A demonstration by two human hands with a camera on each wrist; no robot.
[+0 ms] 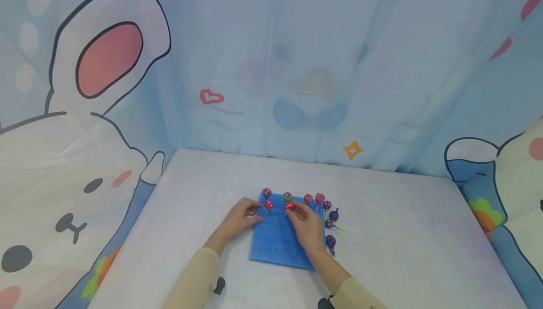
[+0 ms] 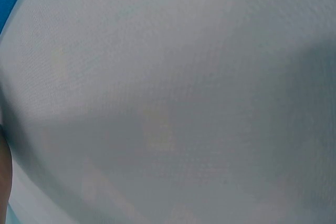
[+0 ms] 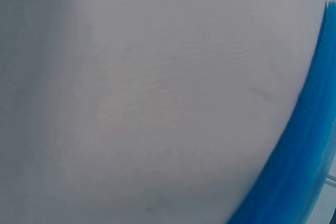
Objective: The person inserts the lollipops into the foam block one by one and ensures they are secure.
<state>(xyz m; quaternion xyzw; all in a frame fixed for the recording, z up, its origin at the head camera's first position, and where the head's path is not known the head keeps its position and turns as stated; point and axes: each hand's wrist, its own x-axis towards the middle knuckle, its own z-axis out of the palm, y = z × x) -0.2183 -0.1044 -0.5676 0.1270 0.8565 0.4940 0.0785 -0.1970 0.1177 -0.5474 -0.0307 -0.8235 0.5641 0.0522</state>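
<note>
A blue foam board (image 1: pixel 275 240) with rows of small holes lies flat on the table. My right hand (image 1: pixel 308 228) is over its right half, thumb and fingertips pinching a red-wrapped lollipop (image 1: pixel 289 205). At the board's left edge rests my left hand (image 1: pixel 239 217), its thumb and index finger spread apart and holding no lollipop. Near the far left corner stand a dark lollipop (image 1: pixel 266 192) and a red one (image 1: pixel 269 204). A green-wrapped lollipop (image 1: pixel 287 197) stands just behind the pinched one. Both wrist views show mostly white cloth and the board's edge (image 3: pixel 304 129).
Two pink lollipops (image 1: pixel 320 198) are at the board's far right. Several purple lollipops (image 1: pixel 331 241) lie along its right side, one with a green stick (image 1: pixel 341 229). White cloth (image 1: pixel 403 238) covers the table, and a printed curtain (image 1: pixel 254 63) hangs behind.
</note>
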